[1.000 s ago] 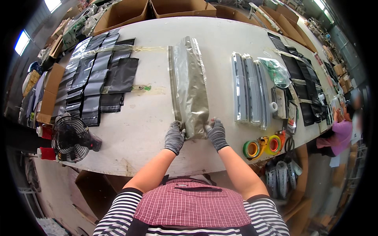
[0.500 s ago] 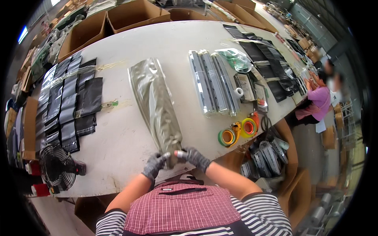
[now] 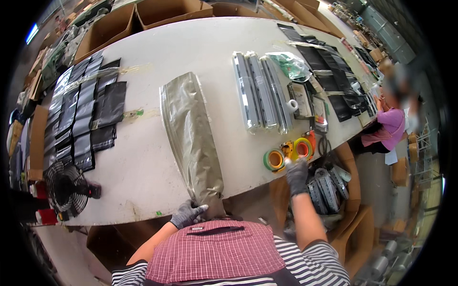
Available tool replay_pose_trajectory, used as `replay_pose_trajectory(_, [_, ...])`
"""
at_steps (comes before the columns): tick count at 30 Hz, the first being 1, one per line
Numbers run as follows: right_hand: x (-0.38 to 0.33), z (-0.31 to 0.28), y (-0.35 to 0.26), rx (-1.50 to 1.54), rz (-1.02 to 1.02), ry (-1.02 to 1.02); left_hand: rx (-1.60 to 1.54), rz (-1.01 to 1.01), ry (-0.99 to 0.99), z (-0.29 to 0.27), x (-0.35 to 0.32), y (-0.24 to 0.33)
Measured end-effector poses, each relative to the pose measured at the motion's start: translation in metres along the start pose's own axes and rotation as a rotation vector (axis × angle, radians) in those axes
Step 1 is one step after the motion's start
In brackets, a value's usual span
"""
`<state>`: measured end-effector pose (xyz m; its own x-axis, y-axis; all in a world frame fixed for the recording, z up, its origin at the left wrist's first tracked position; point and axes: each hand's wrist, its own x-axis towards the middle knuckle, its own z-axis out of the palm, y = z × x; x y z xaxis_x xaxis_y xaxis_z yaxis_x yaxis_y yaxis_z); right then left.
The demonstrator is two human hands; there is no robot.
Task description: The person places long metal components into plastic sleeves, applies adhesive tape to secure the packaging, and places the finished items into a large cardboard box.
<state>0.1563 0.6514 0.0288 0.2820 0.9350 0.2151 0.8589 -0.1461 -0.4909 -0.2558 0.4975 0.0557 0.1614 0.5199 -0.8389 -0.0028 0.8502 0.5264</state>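
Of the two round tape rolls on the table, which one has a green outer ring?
The left one, the green round tape roll; the yellow round tape roll beside it has a yellow outer ring.

A workshop, by its worktable, tape dispensers, cartons and blurred, probably metal racks.

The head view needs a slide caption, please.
Gloved left hand on a greyish bag, right hand by the tape dispensers.

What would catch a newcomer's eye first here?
Likely the long grey-green bag, lying centrally on the table, its near end by the left hand. Next, the bright tape dispensers near the right front edge, the right hand close by, and the black fan at front left.
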Motion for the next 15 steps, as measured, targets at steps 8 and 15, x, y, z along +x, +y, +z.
replay_pose_trajectory(8, [0.037, 0.025, 0.054, 0.094, 0.288, -0.324, 0.438, 0.258, 0.133, -0.011, 0.007, -0.014])
replay_pose_trajectory(15, [0.027, 0.021, 0.015, 0.071, 0.311, -0.516, 0.554, 0.244, 0.147, -0.007, -0.003, -0.004])
